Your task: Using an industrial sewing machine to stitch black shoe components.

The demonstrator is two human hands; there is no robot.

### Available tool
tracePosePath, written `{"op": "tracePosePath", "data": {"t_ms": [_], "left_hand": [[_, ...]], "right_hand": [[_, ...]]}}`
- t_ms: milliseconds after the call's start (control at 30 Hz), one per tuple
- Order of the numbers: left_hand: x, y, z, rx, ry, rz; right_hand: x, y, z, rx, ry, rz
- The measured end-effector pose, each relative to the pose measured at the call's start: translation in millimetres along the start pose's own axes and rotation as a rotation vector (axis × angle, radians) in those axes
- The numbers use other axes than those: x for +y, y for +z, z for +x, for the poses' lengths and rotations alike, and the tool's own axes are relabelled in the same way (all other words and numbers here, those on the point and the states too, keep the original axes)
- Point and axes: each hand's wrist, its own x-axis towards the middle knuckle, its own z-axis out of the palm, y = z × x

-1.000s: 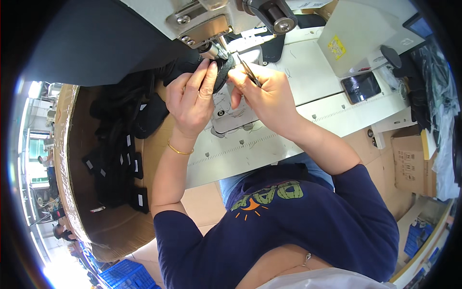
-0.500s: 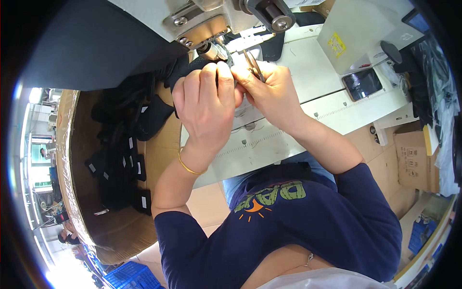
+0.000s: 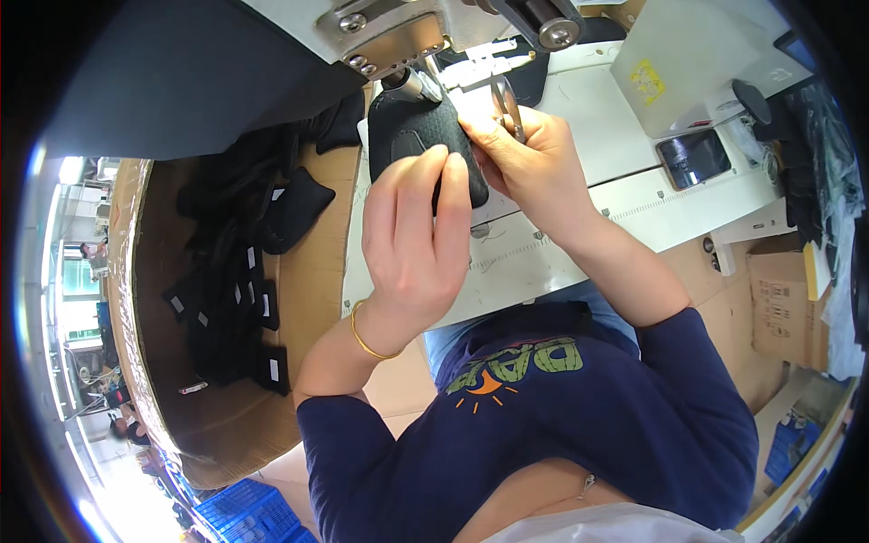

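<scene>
A black textured fabric piece [image 3: 398,122] with a stitched patch lies under the head of a sewing machine [image 3: 407,45]. My left hand [image 3: 416,231] is closed on its near edge, fingertips bent down onto the cloth. At the right edge of the piece, my right hand [image 3: 534,167] pinches with thumb and fingers. A metal tool like thread snips [image 3: 510,107] is tucked in that same hand, its looped part rising above the fingers. The machine's metal foot [image 3: 412,86] meets the far end of the fabric. What lies beneath my fingers is hidden.
A large cardboard box [image 3: 312,308] at the left holds black pieces with white labels. On the white machine table [image 3: 625,204], a phone [image 3: 693,157] lies at the right. A blue crate [image 3: 249,511] stands at the lower left, another carton [image 3: 783,303] on the right.
My left hand has moved down and toward the right, uncovering the black fabric piece. My right hand has shifted slightly right and down, still with the snips. The whole view has shifted a little.
</scene>
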Motion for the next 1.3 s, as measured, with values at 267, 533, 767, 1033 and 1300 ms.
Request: {"op": "tracePosePath", "data": {"t_ms": [267,533,767,1033,1300], "left_hand": [[-14.3,18.9,7.4,0.01,-0.05,0.038],[-25.2,29.7,2.1,-0.001,-0.065,0.044],[-15.8,17.2,-17.3,0.125,0.291,-0.083],[-44.0,38.0,-8.9,0.174,0.04,0.191],[-67.5,-3.2,-24.9,-0.386,-1.034,-0.784]], "right_hand": [[5.1,2.3,2.3,-0.016,-0.054,-0.012],[1.9,3.4,2.9,-0.004,-0.018,-0.01],[4.4,-3.0,-2.8,-0.043,-0.027,-0.007],[22.1,-5.3,-6.8,-0.082,-0.181,0.067],[17.6,-32.2,-16.1,-0.256,-0.075,-0.353]]}}
